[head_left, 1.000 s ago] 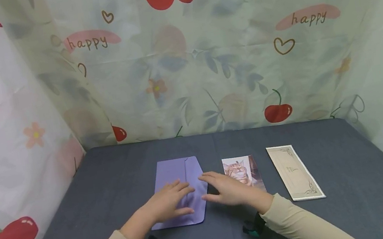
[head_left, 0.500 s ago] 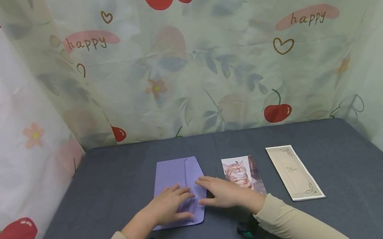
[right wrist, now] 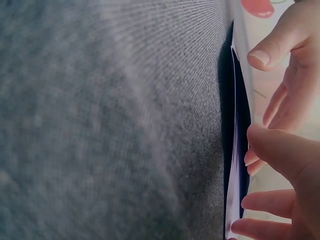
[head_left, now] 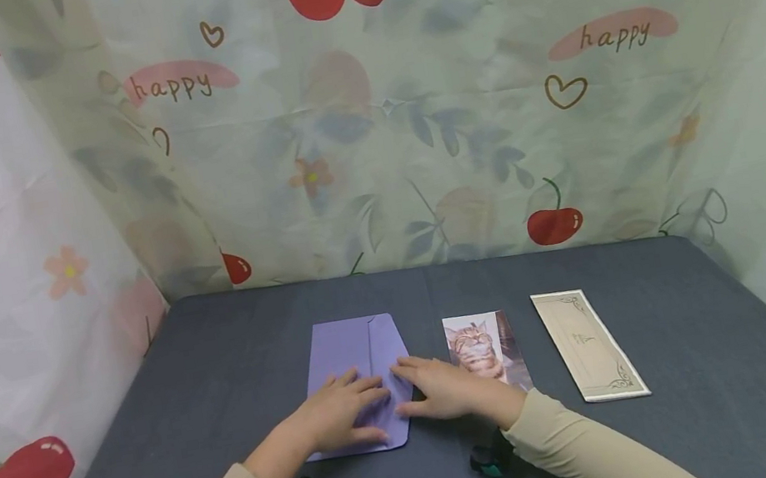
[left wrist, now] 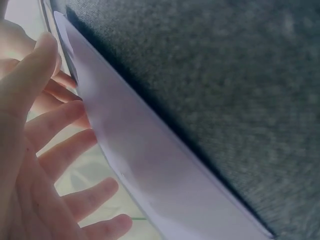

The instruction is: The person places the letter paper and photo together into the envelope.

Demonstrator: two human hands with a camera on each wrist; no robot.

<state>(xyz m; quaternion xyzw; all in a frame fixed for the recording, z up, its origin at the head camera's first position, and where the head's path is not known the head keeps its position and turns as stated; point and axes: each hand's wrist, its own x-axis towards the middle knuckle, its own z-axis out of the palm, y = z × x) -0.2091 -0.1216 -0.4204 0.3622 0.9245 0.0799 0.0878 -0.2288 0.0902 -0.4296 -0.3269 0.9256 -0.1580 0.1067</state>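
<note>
A purple envelope (head_left: pixel 341 343) lies flat on the dark table, its flap side to the right in the head view. My left hand (head_left: pixel 342 412) is spread over its near left part, fingers extended and thumb apart. At the right edge of the envelope is my right hand (head_left: pixel 446 387), fingers extended toward the left hand. In the left wrist view, fingertips (left wrist: pixel 89 136) come up to the surface of the envelope (left wrist: pixel 145 150); how firmly they press cannot be told. The right wrist view has the envelope (right wrist: pixel 233 195) edge-on beside the fingers (right wrist: pixel 265 202). Neither hand grips anything.
A cat picture card (head_left: pixel 476 350) lies right of the envelope, its lower part hidden by the right hand. Farther right is a long cream card (head_left: pixel 587 340) with ornate corners. Printed cloth (head_left: pixel 397 143) walls in the back and sides of the dark table (head_left: pixel 233 340).
My right hand has shifted slightly left and toward me, farther onto the envelope's right edge. The left hand has barely moved, and the envelope and cards stay in place.
</note>
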